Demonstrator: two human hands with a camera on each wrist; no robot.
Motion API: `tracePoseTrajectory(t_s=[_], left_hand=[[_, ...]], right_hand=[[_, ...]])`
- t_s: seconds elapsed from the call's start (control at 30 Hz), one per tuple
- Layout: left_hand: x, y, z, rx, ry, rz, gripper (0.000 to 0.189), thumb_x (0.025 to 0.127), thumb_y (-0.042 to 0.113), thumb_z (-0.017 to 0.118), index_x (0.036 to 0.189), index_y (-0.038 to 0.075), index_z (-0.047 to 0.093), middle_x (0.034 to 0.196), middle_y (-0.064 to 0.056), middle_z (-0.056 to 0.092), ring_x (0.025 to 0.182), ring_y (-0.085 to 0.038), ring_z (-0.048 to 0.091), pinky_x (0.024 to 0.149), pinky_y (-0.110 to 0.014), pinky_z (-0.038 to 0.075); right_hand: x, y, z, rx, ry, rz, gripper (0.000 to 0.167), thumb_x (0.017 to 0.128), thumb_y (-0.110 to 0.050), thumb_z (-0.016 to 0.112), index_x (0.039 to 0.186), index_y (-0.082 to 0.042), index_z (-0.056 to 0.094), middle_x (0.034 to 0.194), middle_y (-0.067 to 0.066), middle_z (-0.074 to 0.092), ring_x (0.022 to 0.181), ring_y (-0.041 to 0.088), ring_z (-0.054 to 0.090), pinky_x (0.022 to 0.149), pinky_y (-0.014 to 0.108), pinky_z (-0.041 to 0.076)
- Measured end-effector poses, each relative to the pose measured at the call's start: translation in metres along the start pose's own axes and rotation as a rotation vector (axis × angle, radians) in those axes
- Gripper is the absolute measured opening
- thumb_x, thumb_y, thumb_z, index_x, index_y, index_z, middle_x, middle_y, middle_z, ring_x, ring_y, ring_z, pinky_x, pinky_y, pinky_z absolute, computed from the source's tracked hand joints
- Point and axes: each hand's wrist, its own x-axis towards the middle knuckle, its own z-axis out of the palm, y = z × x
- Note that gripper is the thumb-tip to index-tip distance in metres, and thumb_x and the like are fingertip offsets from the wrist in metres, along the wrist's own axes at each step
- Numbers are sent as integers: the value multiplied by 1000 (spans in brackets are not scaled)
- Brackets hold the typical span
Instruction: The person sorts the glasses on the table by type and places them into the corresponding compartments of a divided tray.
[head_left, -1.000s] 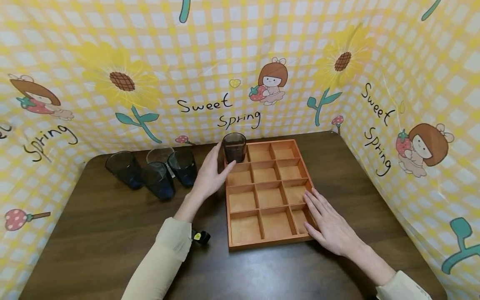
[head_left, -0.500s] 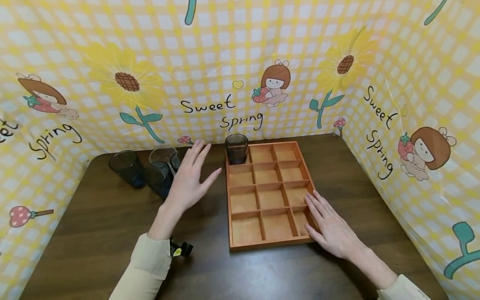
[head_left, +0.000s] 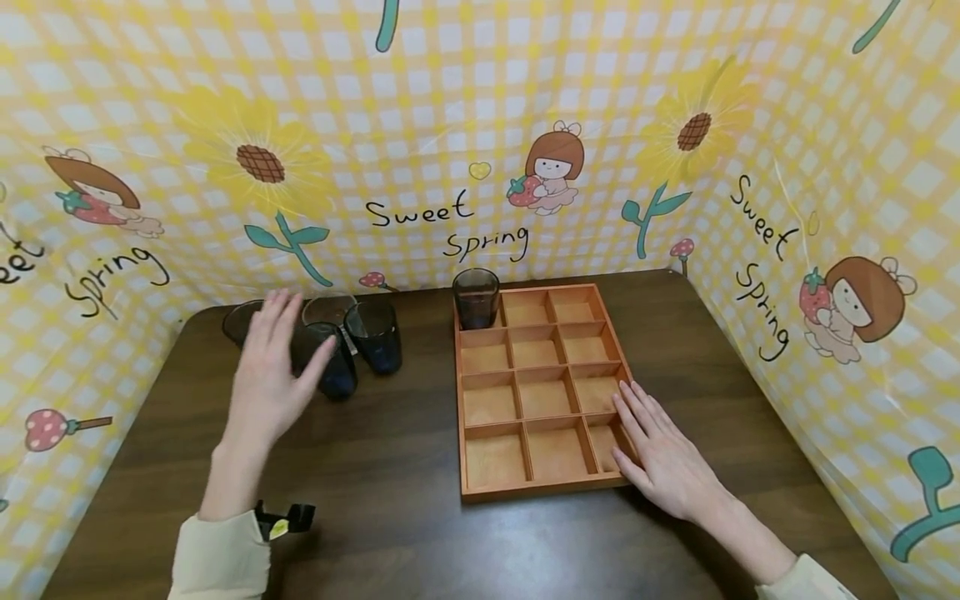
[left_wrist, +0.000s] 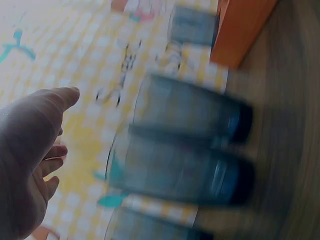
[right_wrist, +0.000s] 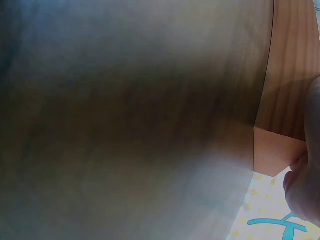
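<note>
The left hand (head_left: pixel 266 375) hides most of the leftmost dark blue-tinted glass tumbler (head_left: pixel 238 322); a clear glass tumbler (head_left: pixel 328 309) is partly hidden behind a nearer tinted tumbler (head_left: pixel 339 375). The left wrist view blurs the tumblers. The right wrist view cuts off the right hand (right_wrist: pixel 306 185) and orange-brown wooden compartment tray (right_wrist: pixel 287 65).

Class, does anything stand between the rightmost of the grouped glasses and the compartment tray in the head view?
Nothing visible does: only tabletop shows between that dark glass and the tray. The left grip is off to the left.
</note>
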Motion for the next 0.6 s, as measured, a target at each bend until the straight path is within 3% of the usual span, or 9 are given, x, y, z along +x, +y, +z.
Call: tracePoseTrajectory(t_s=[0.23, 0.47, 0.6], left_hand=[[-14, -43, -28, 41, 93, -95, 72, 104, 24, 76, 164, -1, 45, 166, -34, 43, 160, -55, 34, 135, -66, 25], [-30, -69, -40, -26, 69, -373, 74, 112, 35, 61, 173, 6, 31, 177, -27, 31, 164, -53, 28, 130, -74, 25], [-34, -83, -37, -82, 43, -463, 75, 114, 36, 57, 176, 10, 24, 179, -26, 27, 165, -54, 25, 130, -76, 23]], right_hand=[[0, 0, -1, -4, 3, -4, 71, 107, -33, 65, 161, 9, 45, 169, 31, 45, 163, 42, 37, 140, 25, -1], [0, -1, 0, 4, 9, -12, 70, 109, -34, 63, 161, 9, 45, 168, 31, 46, 164, 41, 35, 140, 25, 0], [0, -1, 0, 1, 22, -17, 69, 111, -36, 60, 161, 9, 46, 167, 31, 47, 163, 42, 36, 140, 26, 0]])
